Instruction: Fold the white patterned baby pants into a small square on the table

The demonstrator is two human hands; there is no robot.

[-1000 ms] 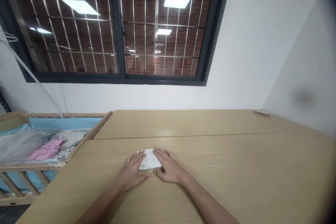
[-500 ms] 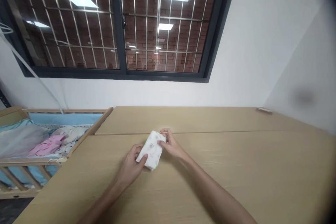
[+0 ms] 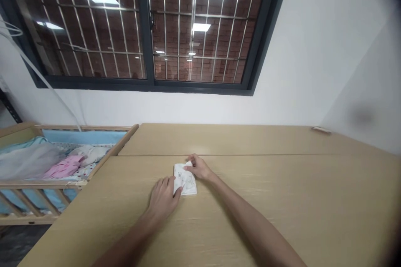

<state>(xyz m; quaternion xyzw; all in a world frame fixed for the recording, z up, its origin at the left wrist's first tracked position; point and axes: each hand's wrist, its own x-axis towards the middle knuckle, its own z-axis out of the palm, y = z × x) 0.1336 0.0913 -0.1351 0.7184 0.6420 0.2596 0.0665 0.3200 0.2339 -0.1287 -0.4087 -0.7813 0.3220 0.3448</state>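
Observation:
A small folded white cloth point(image 3: 185, 184) with faint printed figures lies on the wooden tabletop point(image 3: 269, 200), its long side pointing away from me. My left hand point(image 3: 164, 195) rests palm down at the cloth's left edge. Its fingers are stretched out on the wood, and the thumb touches the cloth's lower left part. At the far right corner, my right hand point(image 3: 198, 167) pinches the cloth between thumb and fingers. Some of the right fingertips are hidden behind that corner.
To the left stands a wooden crib point(image 3: 128, 138) with blue padding, holding a pink cloth point(image 3: 65, 167) and sheer white netting point(image 3: 28, 162). A seam crosses the tabletop. A thin pale object point(image 3: 321, 129) lies at the far right. Behind is a barred window point(image 3: 200, 87).
The cloth was tilted and held between both hands; now it lies flat and straighter on the table. My left hand has flattened onto the wood. The view has shifted slightly.

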